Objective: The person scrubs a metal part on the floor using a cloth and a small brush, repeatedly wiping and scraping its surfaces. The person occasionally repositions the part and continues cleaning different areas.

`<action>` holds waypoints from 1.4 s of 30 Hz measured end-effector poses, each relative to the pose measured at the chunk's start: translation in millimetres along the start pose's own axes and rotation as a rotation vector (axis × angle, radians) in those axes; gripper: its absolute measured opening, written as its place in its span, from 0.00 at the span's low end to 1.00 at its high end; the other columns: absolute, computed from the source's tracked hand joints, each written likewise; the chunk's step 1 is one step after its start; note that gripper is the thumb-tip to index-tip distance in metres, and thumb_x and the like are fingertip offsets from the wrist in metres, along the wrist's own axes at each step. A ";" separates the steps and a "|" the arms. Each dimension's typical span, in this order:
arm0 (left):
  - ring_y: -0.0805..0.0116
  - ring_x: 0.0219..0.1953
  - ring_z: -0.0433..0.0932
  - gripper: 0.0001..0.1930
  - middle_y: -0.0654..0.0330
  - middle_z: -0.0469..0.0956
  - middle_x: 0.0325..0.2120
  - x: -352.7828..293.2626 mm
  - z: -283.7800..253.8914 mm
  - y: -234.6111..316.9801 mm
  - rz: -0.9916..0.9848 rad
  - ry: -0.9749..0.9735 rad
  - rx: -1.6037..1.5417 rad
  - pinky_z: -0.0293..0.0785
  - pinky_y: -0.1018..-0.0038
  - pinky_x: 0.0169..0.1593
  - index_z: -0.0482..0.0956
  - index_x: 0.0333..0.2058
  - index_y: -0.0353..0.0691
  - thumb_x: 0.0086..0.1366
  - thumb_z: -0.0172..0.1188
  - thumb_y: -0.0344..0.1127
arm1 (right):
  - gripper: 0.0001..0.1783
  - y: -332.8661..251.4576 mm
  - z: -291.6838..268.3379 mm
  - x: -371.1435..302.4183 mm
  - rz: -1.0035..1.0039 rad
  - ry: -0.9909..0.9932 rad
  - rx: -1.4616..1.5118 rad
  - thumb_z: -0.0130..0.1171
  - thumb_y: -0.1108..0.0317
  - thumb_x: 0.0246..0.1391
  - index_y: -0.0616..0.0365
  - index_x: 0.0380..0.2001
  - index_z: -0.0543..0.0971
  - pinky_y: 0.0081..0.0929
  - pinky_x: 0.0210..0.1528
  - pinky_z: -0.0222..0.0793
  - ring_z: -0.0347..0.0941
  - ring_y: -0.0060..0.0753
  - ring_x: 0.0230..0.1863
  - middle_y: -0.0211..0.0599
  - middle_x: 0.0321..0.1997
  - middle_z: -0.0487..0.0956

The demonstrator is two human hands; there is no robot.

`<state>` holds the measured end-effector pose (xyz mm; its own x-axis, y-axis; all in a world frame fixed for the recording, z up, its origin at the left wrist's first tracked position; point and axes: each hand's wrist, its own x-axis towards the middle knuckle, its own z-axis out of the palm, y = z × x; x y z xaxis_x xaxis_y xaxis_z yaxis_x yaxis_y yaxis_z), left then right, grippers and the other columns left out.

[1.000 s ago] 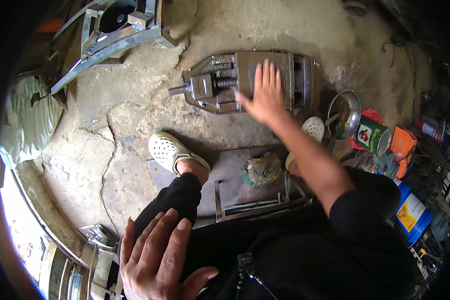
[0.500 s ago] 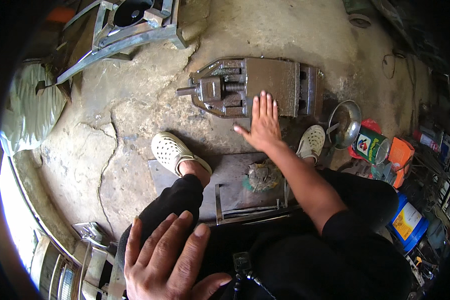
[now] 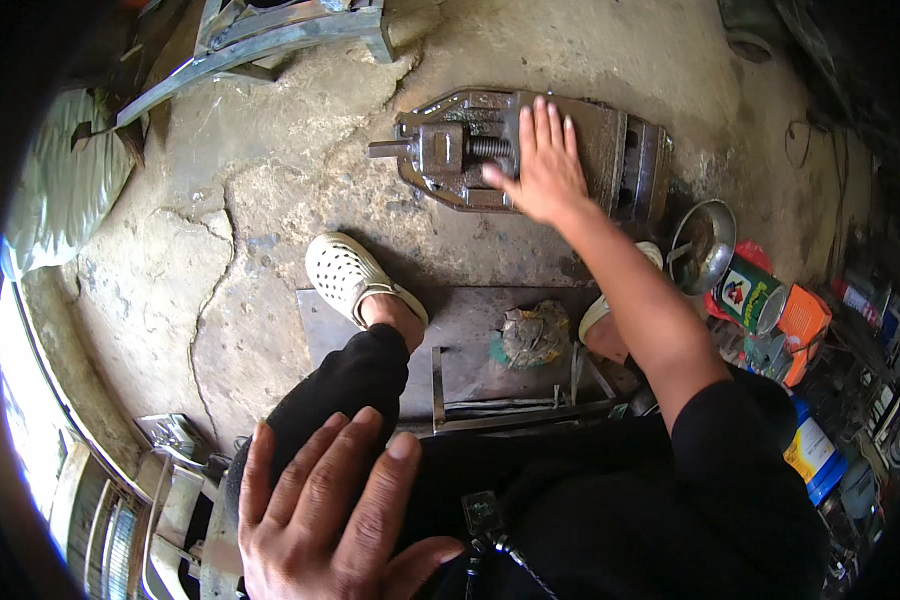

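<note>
— Starting at the bottom of the frame: what is seen of the left hand (image 3: 325,510)?

— It is laid flat on the black-trousered knee (image 3: 345,385), fingers spread, nothing held. Just above, a white perforated clog (image 3: 348,275) is planted at the edge of a flat steel plate (image 3: 465,335), on which a crumpled rag (image 3: 533,335) is lying.

— And the right hand (image 3: 542,170)?

— It is stretched to the upper middle of the frame and pressed open-palmed on the heavy machine vise (image 3: 530,150), fingers extended and close together, nothing pinched. The vise is set flat on the cracked concrete floor (image 3: 270,200), its screw pointing left.

— How should the step be handled well?

— By judgement, a firmer purchase would be gained if the body were gripped at its edge rather than pushed from the top, and toes should be kept clear of so heavy a casting.

— What cannot be made out?

— The vise's middle is covered by the hand, so jaw opening cannot be told. The right foot is mostly hidden by the forearm, and the cans (image 3: 760,295) at the right edge are blurred by the lens.
</note>
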<state>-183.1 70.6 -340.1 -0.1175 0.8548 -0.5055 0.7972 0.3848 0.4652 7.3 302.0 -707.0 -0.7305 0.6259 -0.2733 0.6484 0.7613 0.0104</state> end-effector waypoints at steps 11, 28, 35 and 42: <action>0.42 0.54 0.80 0.43 0.42 0.80 0.51 3.6 -0.4 3.3 0.034 0.011 -0.004 0.61 0.37 0.64 0.75 0.57 0.37 0.58 0.59 0.71 | 0.66 20.0 -12.0 -20.5 -0.230 -0.126 -0.146 0.41 0.19 0.54 0.67 0.74 0.44 0.49 0.80 0.28 0.32 0.51 0.81 0.57 0.80 0.40; 0.54 0.55 0.80 0.36 0.52 0.80 0.54 8.2 -4.0 3.4 0.124 0.087 -0.015 0.64 0.50 0.64 0.76 0.60 0.42 0.65 0.55 0.65 | 0.70 46.2 -13.7 -33.2 -0.500 -0.471 -0.191 0.30 0.13 0.50 0.68 0.74 0.45 0.56 0.79 0.27 0.34 0.52 0.81 0.58 0.80 0.39; 0.54 0.56 0.80 0.37 0.51 0.80 0.53 11.0 -4.2 3.8 0.102 0.085 -0.024 0.61 0.51 0.66 0.76 0.60 0.41 0.64 0.56 0.65 | 0.65 49.5 -12.5 -12.1 -0.364 -0.303 0.067 0.42 0.20 0.54 0.68 0.74 0.45 0.53 0.79 0.29 0.36 0.55 0.81 0.59 0.80 0.41; 0.54 0.56 0.79 0.37 0.51 0.80 0.54 13.9 -8.9 4.9 0.106 0.036 -0.003 0.59 0.52 0.68 0.75 0.61 0.39 0.65 0.56 0.64 | 0.67 41.8 -10.9 19.2 -0.175 -0.177 0.007 0.32 0.15 0.52 0.62 0.76 0.38 0.49 0.80 0.22 0.27 0.48 0.81 0.52 0.81 0.32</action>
<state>-186.1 87.5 -338.4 -0.0544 0.9027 -0.4267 0.8045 0.2927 0.5168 18.1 347.6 -701.4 -0.7832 0.4447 -0.4346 0.5173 0.8538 -0.0585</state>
